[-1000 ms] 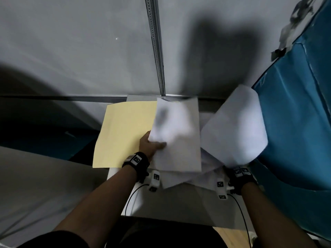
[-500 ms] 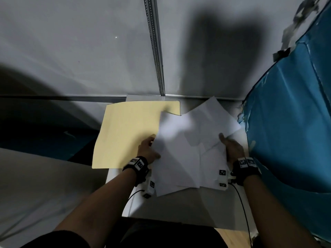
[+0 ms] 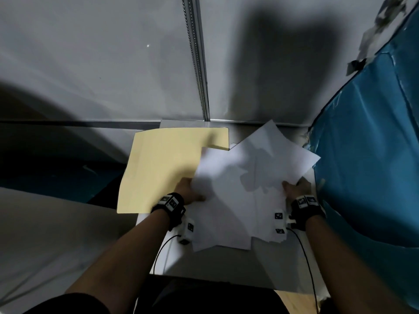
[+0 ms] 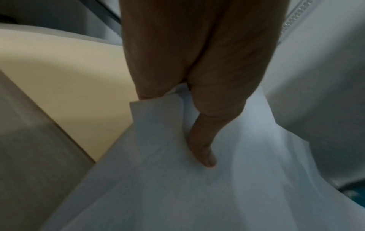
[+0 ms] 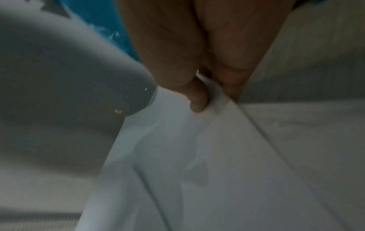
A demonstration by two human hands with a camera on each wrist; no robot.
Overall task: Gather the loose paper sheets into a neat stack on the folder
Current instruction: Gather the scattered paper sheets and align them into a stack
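Several white paper sheets (image 3: 244, 189) lie fanned in an untidy pile, held between both hands above the small white table (image 3: 267, 266). The pale yellow folder (image 3: 163, 168) lies flat to their left, its right part covered by the sheets. My left hand (image 3: 190, 192) grips the pile's left edge; in the left wrist view the thumb (image 4: 203, 150) lies on top of the paper sheets (image 4: 177, 187), beside the folder (image 4: 75, 100). My right hand (image 3: 294, 189) pinches the right edge, thumb (image 5: 197, 101) over the paper sheets (image 5: 197, 171) and fingers beneath.
A grey wall (image 3: 102, 64) with a vertical metal rail (image 3: 197, 64) stands right behind the table. A blue tarp (image 3: 367, 155) hangs close on the right. The floor drops away dark to the left of the table.
The right hand has brought its raised sheet down onto the pile. Both hands now hold the gathered sheets at their side edges, and the pile has spread toward the right.
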